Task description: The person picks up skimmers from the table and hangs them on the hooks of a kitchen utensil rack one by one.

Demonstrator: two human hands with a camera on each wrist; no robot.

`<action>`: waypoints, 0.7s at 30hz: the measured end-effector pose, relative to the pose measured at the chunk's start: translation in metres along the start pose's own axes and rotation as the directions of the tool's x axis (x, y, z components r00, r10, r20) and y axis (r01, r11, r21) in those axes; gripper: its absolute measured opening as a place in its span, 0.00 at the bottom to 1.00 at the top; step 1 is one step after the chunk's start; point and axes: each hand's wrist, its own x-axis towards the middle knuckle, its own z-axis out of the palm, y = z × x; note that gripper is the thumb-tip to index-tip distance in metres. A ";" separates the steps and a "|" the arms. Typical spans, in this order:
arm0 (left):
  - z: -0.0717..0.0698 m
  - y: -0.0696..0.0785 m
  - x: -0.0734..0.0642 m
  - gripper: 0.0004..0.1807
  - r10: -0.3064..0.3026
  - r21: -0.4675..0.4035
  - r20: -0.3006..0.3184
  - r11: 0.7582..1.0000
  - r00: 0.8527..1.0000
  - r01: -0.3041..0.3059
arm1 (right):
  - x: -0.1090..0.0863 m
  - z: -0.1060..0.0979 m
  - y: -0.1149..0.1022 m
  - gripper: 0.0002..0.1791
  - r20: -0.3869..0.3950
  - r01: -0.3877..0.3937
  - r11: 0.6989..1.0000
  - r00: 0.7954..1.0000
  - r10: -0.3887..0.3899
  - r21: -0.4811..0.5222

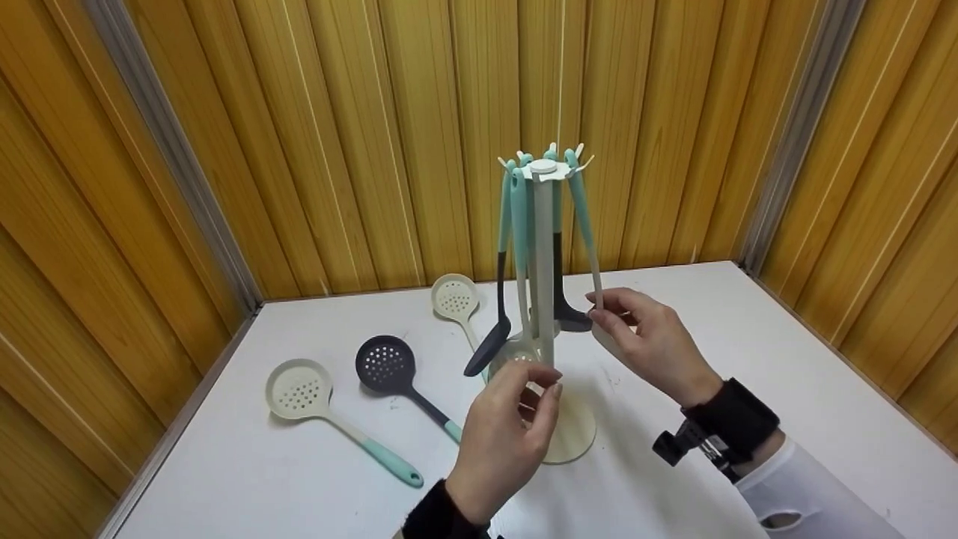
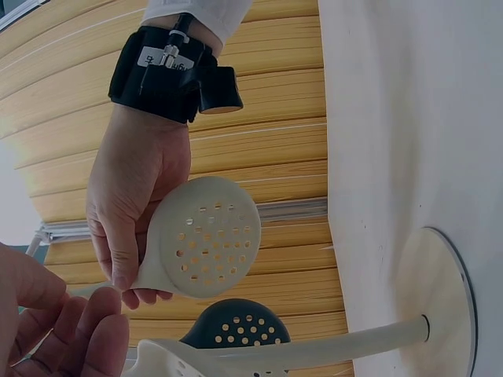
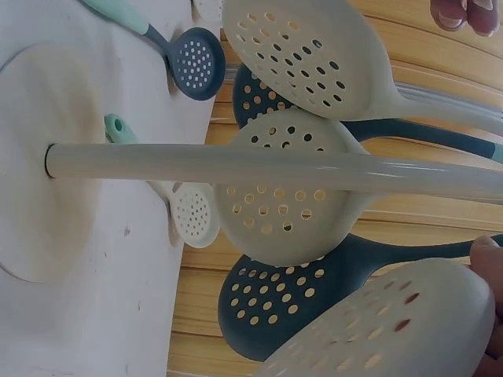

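Observation:
A cream utensil stand (image 1: 544, 262) rises from a round base (image 1: 578, 434), with several skimmers hanging by mint handles from its hooked top. My right hand (image 1: 662, 348) pinches the lower handle of a cream skimmer (image 2: 208, 239) on the right side, whose mint end (image 1: 581, 206) is up at a hook. In front of the pole, my left hand (image 1: 505, 442) has loosely bent fingers and holds nothing. Close beyond it hangs another cream skimmer (image 3: 314, 63). A dark skimmer (image 1: 490, 348) hangs at the stand's left, and another dark skimmer (image 1: 570, 318) behind.
On the white table (image 1: 224, 457), left of the stand, lie a cream skimmer (image 1: 299, 389), a dark skimmer (image 1: 385, 363) and, farther back, a second cream skimmer (image 1: 454, 297). Wood-patterned panels (image 1: 359, 150) stand behind the table and at both sides.

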 end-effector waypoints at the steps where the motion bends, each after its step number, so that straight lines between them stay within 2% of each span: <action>1: 0.000 0.000 0.000 0.05 0.002 0.002 -0.001 1.000 1.000 -0.002 | 0.000 0.000 0.000 0.11 -0.002 -0.001 1.000 1.000 0.001 -0.003; 14: 0.000 0.000 0.000 0.04 0.003 -0.003 0.001 1.000 1.000 -0.003 | -0.003 0.003 0.001 0.16 0.047 0.057 0.998 0.997 -0.058 0.025; 21: 0.000 0.001 0.000 0.04 0.006 0.003 0.004 1.000 1.000 -0.006 | -0.003 0.005 0.000 0.17 0.029 0.088 0.996 0.996 -0.089 0.030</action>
